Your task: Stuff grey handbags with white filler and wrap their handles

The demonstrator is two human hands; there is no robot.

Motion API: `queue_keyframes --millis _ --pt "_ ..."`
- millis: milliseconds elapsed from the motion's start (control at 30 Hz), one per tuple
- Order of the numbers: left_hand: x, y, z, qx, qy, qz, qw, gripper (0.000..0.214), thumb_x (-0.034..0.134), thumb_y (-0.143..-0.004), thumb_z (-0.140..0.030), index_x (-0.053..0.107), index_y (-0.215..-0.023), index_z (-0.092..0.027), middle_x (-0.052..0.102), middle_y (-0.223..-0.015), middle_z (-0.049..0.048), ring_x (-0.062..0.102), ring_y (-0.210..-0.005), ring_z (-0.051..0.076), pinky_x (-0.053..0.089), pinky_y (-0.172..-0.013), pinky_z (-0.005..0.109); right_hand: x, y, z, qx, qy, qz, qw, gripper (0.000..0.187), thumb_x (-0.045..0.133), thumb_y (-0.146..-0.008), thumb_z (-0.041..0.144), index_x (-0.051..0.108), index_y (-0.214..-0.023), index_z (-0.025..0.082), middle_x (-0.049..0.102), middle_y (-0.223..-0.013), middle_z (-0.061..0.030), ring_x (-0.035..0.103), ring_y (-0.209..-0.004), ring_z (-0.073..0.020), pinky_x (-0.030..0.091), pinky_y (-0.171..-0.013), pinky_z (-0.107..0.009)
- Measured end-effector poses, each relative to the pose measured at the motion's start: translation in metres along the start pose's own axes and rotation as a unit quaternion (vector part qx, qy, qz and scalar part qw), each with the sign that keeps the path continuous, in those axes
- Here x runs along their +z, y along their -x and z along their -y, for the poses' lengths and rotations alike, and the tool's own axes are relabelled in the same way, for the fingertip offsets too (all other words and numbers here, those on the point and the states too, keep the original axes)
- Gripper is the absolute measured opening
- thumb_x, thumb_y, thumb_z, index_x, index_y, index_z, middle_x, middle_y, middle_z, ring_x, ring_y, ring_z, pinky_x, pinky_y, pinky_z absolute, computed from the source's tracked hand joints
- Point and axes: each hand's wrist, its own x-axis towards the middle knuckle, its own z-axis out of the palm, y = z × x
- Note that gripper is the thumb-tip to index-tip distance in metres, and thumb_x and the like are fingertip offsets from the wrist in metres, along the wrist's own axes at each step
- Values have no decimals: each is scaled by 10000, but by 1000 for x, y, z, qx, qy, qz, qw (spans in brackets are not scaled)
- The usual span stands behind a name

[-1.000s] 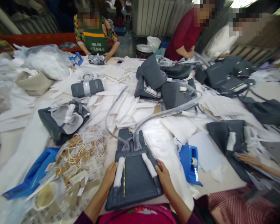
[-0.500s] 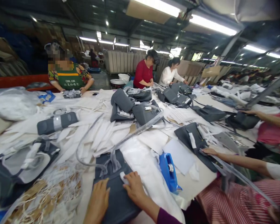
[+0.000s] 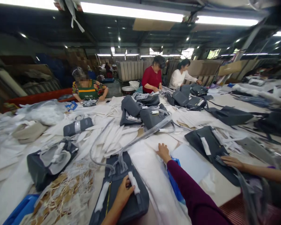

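Observation:
A dark grey bag lies flat in front of me, with a gold zipper along one side and a long plastic-wrapped strap trailing from its top. My left hand rests on this bag, thumb and fingers closed around a white-wrapped strap end. Stretched out to the right, my right hand has its fingers apart over white sheets. Just below it, a blue tape dispenser is partly covered by my purple sleeve.
Several grey bags are piled mid-table. Another bag lies at right under a co-worker's hand. Tags with strings heap at lower left, beside a stuffed bag. Three people work across the table.
My right hand has left the bag and reached forward to the white sheets by the dispenser. My left hand has moved onto the wrapped strap end. The zipper side now shows. The view has shifted.

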Motion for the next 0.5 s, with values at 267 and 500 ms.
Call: queue_keyframes --millis 267,500 --pt "24 3 -10 -58 241 -40 968 984 813 -499 -352 396 -1337 -47 689 -861 109 669 -805 257 514 -770 349 -15 -1 -2 -74 71 39 994 118 547 -906 190 627 -971 132 657 -915 -43 625 -855 -176 478 -817 -362" --pt "27 29 -40 43 241 55 968 436 771 -568 -273 616 -958 -154 662 -917 59 615 -835 210 472 -763 300 -99 9 9 -52 88 -67 992 331 357 -859 36 679 -922 79 664 -826 -211 651 -820 -310 415 -743 -424"
